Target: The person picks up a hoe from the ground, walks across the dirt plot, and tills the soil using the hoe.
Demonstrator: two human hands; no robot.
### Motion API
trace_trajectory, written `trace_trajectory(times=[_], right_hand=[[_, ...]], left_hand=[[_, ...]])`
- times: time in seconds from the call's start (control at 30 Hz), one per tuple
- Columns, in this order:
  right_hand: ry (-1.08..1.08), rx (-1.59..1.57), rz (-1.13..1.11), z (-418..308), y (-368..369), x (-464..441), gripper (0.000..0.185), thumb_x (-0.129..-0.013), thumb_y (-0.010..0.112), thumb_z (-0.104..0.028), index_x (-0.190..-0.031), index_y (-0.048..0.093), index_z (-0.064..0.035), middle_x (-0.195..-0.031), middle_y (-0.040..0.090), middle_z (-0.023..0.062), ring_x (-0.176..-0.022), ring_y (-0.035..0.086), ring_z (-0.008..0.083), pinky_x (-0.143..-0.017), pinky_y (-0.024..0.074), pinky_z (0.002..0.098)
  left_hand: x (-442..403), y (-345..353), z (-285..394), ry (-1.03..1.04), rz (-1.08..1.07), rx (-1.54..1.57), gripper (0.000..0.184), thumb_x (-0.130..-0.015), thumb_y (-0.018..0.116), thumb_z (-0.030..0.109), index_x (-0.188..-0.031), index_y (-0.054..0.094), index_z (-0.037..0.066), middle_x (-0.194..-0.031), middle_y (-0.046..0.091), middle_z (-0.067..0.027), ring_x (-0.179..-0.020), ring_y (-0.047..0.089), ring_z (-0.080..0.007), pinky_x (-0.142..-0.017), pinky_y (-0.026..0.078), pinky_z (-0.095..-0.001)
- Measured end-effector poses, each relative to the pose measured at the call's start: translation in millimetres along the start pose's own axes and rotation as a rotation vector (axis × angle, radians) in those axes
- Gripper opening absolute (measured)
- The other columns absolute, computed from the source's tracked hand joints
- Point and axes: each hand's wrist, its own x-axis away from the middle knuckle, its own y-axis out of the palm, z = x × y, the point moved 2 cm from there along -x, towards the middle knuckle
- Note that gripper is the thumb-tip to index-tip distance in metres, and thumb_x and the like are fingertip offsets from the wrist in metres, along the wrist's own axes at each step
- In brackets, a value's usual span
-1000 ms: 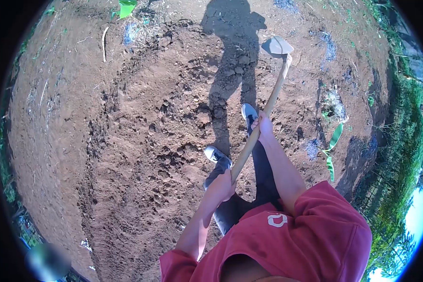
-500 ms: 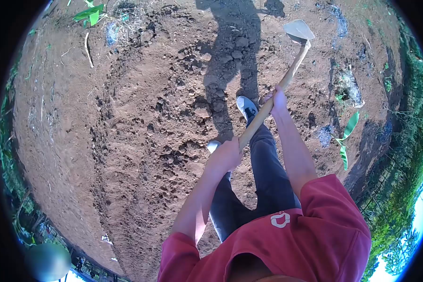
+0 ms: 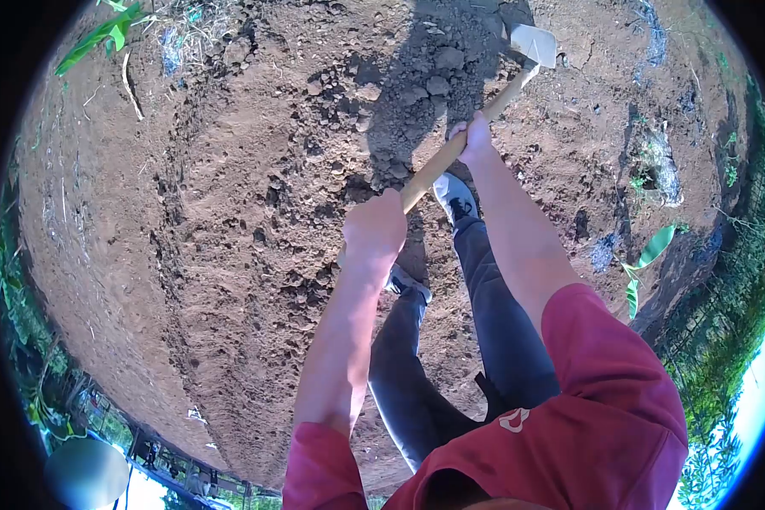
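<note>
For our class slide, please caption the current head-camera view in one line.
Left hand and right hand grip a long-handled hoe over sunlit, clumpy brown soil.

Bare brown soil ground (image 3: pixel 229 357), dry, rough, loose through the middle. Dark clods (image 3: pixel 438 85) lay thickest upper centre, partly under a person's shadow (image 3: pixel 404 115); smaller crumbs scattered down the middle. Thin bent stick (image 3: pixel 129 85) lay upper left, near a dry straw clump (image 3: pixel 202 38). Green leafy plant (image 3: pixel 102 38) stood top left. Right side: pale, shaggy clump (image 3: pixel 665 170) beside a dark hollow, two-leaf seedling (image 3: pixel 652 249) lower, bluish-grey patch (image 3: pixel 603 252) just beside it. Small whitish scrap (image 3: pixel 196 416) lay lower left.
</note>
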Motion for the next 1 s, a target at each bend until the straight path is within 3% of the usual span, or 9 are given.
trace_trajectory(times=[0.17,0.33,0.4,0.5,0.63,0.77,0.8,0.93,1.0], right_hand=[[0.084,0.03,0.064,53.1,55.0,78.4,0.034,-0.102,0.041,-0.047,-0.094,0.039,-0.014,-0.057,0.038,0.0001,-0.05,0.043,0.0123,-0.047,0.0429,0.0292],[0.167,0.074,-0.06,96.6,91.1,127.9,0.042,-0.101,0.04,-0.05,-0.085,0.044,-0.0109,-0.056,0.042,0.006,-0.05,0.047,0.0211,-0.051,0.0438,0.0399],[0.179,0.086,-0.041,100.1,100.2,168.3,0.046,-0.1,0.042,-0.05,-0.079,0.045,-0.0098,-0.057,0.044,0.0066,-0.05,0.047,0.0211,-0.052,0.0433,0.0394],[0.238,0.25,-0.095,103.0,102.2,223.2,0.044,-0.098,0.049,-0.05,-0.082,0.042,-0.0094,-0.06,0.041,0.0033,-0.05,0.044,0.0171,-0.048,0.0431,0.0347],[0.178,0.109,-0.119,77.8,108.7,258.9,0.039,-0.098,0.054,-0.041,-0.083,0.038,-0.0088,-0.065,0.04,0.0032,-0.051,0.042,0.0148,-0.047,0.0403,0.032],[-0.001,0.251,-0.152,22.5,108.1,207.7,0.037,-0.1,0.053,-0.037,-0.083,0.038,-0.0088,-0.066,0.041,0.0029,-0.052,0.042,0.0131,-0.05,0.0411,0.0306],[-0.003,0.282,-0.146,8.0,101.2,170.0,0.035,-0.097,0.056,-0.039,-0.09,0.04,-0.009,-0.069,0.044,0.003,-0.054,0.046,0.0142,-0.049,0.0433,0.033],[-0.151,0.474,-0.128,-47.2,78.7,39.8,0.035,-0.099,0.05,-0.039,-0.086,0.043,-0.0074,-0.06,0.043,0.0035,-0.048,0.046,0.0161,-0.046,0.0446,0.0355],[-0.167,0.798,-0.043,-40.5,62.9,7.7,0.034,-0.099,0.048,-0.037,-0.085,0.042,-0.0064,-0.06,0.043,0.0049,-0.048,0.048,0.0197,-0.045,0.0454,0.0378]], left_hand=[[41.1,-67.1,-30.7,-0.192,-0.209,-0.116,0.013,-0.097,0.048,0.016,-0.104,0.053,0.007,-0.083,0.067,-0.0153,-0.078,0.069,-0.0362,-0.069,0.055,-0.0484],[101.3,-114.7,-37.8,-0.287,-0.114,-0.191,0.013,-0.096,0.05,0.016,-0.105,0.053,0.008,-0.082,0.067,-0.0156,-0.077,0.068,-0.0356,-0.068,0.054,-0.0489],[131.6,-125.4,-41.3,-0.321,-0.115,-0.195,0.012,-0.095,0.051,0.016,-0.105,0.053,0.008,-0.08,0.066,-0.0152,-0.074,0.068,-0.0356,-0.066,0.054,-0.0493],[175.5,-137.4,-28.6,-0.363,-0.175,-0.137,0.015,-0.095,0.054,0.017,-0.106,0.052,0.008,-0.077,0.065,-0.0157,-0.073,0.067,-0.0363,-0.064,0.053,-0.0506],[199.6,-143.1,-6.7,-0.41,-0.229,-0.029,0.019,-0.094,0.056,0.021,-0.107,0.051,0.008,-0.074,0.064,-0.0163,-0.072,0.067,-0.0366,-0.063,0.053,-0.0513],[146.7,-93.1,-3.8,-0.323,-0.229,0.152,0.026,-0.094,0.059,0.026,-0.108,0.049,0.007,-0.08,0.066,-0.0177,-0.075,0.068,-0.0374,-0.066,0.054,-0.0503],[120.1,-71.3,-0.8,-0.273,-0.206,0.207,0.027,-0.094,0.059,0.027,-0.107,0.049,0.006,-0.082,0.067,-0.0183,-0.075,0.068,-0.038,-0.066,0.055,-0.05],[18.7,14.9,26.7,-0.125,-0.046,0.443,0.032,-0.092,0.059,0.026,-0.111,0.049,0.003,-0.086,0.067,-0.0226,-0.083,0.068,-0.0399,-0.071,0.054,-0.0511],[11.7,35.6,22.9,-0.18,-0.081,0.487,0.032,-0.091,0.06,0.024,-0.112,0.049,0.002,-0.089,0.068,-0.0221,-0.086,0.068,-0.0402,-0.076,0.054,-0.0514]])
